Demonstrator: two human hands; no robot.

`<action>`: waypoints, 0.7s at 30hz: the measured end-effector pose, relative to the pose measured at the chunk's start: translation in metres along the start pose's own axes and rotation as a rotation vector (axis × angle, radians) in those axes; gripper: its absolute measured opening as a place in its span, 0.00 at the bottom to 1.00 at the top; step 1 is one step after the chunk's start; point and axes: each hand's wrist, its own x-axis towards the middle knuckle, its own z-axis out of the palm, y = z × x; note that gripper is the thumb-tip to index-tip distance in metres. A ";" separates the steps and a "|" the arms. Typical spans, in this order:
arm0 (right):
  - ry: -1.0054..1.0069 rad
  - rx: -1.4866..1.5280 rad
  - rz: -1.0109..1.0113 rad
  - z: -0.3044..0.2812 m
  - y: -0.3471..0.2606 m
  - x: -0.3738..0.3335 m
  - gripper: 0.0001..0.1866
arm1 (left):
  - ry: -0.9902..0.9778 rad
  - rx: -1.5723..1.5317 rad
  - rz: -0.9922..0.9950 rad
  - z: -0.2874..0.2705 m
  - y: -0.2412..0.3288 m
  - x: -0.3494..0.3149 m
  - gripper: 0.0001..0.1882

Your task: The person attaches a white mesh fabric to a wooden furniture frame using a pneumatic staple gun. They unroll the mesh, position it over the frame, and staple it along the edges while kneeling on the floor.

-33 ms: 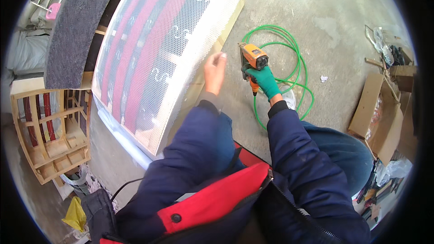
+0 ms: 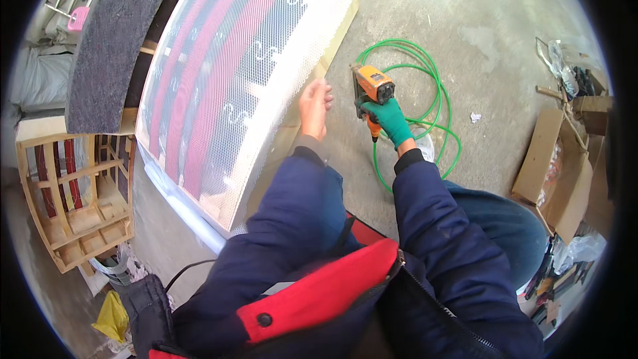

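My left hand (image 2: pixel 314 110) is bare and held up beside the right edge of a frame covered in white mesh (image 2: pixel 266 110). Its fingers are curled together; whether they pinch the mesh or anything else is hidden. Dark red and black webbing straps (image 2: pixel 216 96) show through the mesh. In a green glove, my right hand (image 2: pixel 391 121) grips an orange and black air staple gun (image 2: pixel 376 84), held a short way right of the frame and apart from it. A green air hose (image 2: pixel 440 86) runs from the gun's handle and lies in loops on the concrete floor.
A dark grey padded panel (image 2: pixel 119 46) and an open wooden frame (image 2: pixel 63 176) stand at the left. Open cardboard boxes (image 2: pixel 538 156) line the right side. A yellow bag (image 2: pixel 111 316) lies at lower left, near a bucket (image 2: pixel 114 267). My bent knee (image 2: pixel 498 229) is at right.
The fingers of my left hand have curled in slightly and the thumb has turned. My right hand and the staple gun look almost unmoved.
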 end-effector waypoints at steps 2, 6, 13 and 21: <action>-0.010 0.037 0.029 -0.003 -0.014 0.005 0.15 | 0.120 -0.403 -0.224 0.012 -0.009 0.015 0.22; 0.040 -0.175 0.042 -0.006 -0.034 0.006 0.19 | 0.083 -0.609 -0.078 0.030 -0.008 0.045 0.20; 0.016 -0.125 0.029 -0.009 -0.044 0.004 0.21 | 0.276 -0.331 0.015 0.042 -0.011 0.058 0.21; -0.180 -0.196 0.030 0.016 -0.057 0.056 0.24 | 0.383 -0.392 -0.027 0.052 -0.007 0.063 0.22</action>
